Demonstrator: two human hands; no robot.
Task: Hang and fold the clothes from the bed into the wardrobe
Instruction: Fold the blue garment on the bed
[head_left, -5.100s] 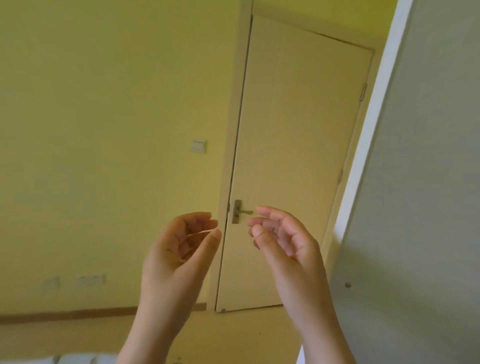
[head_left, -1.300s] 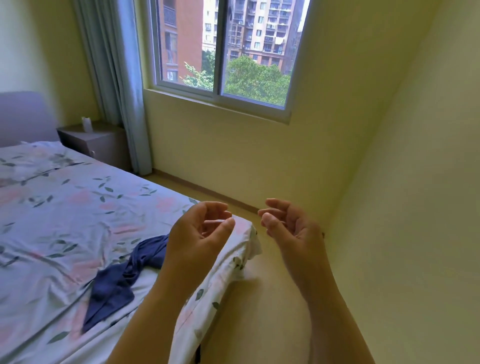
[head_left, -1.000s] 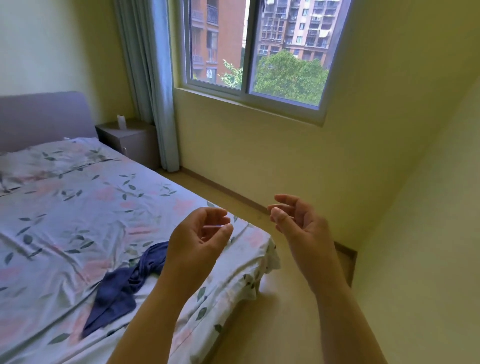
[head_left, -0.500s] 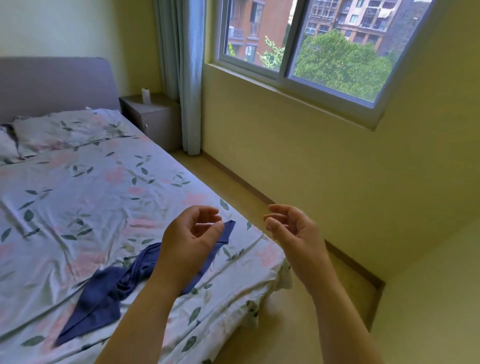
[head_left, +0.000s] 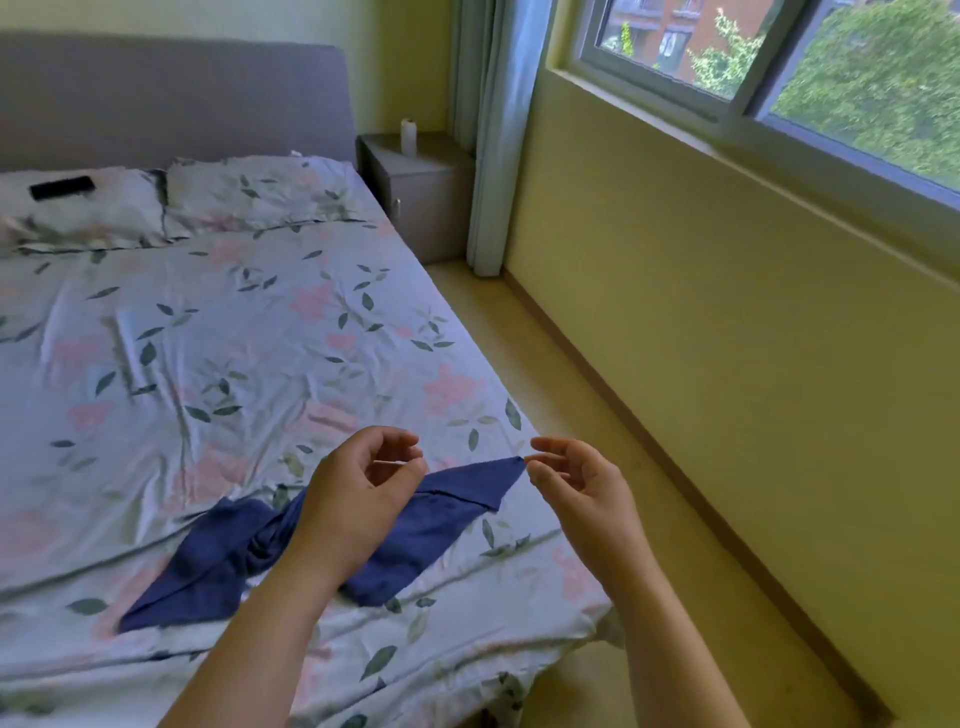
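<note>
A crumpled dark blue garment (head_left: 421, 535) lies on the floral bed sheet (head_left: 218, 353) near the bed's foot corner. My left hand (head_left: 358, 499) hovers above the garment's middle, fingers loosely curled and holding nothing. My right hand (head_left: 582, 488) is raised beside the garment's pointed right tip, fingers relaxed and empty. Part of the garment is hidden behind my left hand and forearm. The wardrobe is out of view.
Two floral pillows (head_left: 260, 192) lie by the grey headboard (head_left: 171, 93); a black flat object (head_left: 62, 187) rests on the left one. A grey nightstand (head_left: 415, 187) stands by the curtain (head_left: 493, 130). A strip of floor (head_left: 597, 415) runs between bed and window wall.
My view has swung from the door past the window down to the bed. Both hands kept their raised, loosely curled pose and now hang over the blue garment.
</note>
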